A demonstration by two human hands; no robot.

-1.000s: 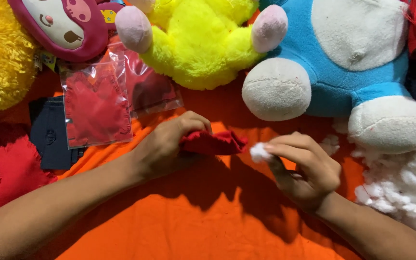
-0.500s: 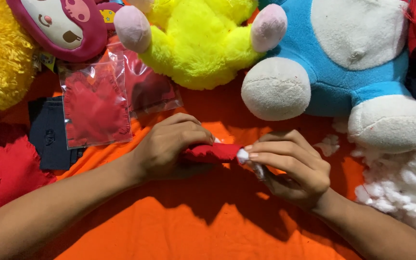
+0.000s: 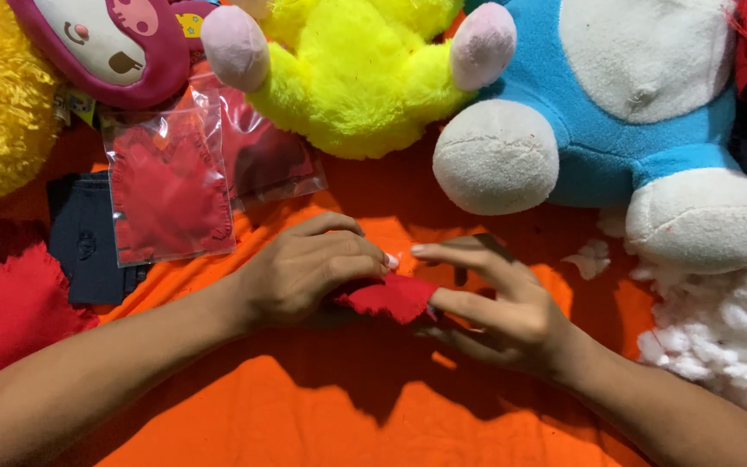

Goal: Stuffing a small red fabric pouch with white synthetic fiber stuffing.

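Orange cloth (image 3: 322,406) bears a small red fabric pouch (image 3: 388,297) lying left-right, the left hand (image 3: 304,272) clamped over it, the right hand (image 3: 490,298) pinching its end, fingers loosely spread.

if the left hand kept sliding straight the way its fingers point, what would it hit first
The left hand points right, its fingertips almost at the right hand. It would probably meet that hand's index finger first, just above the small red fabric piece both hands hold.
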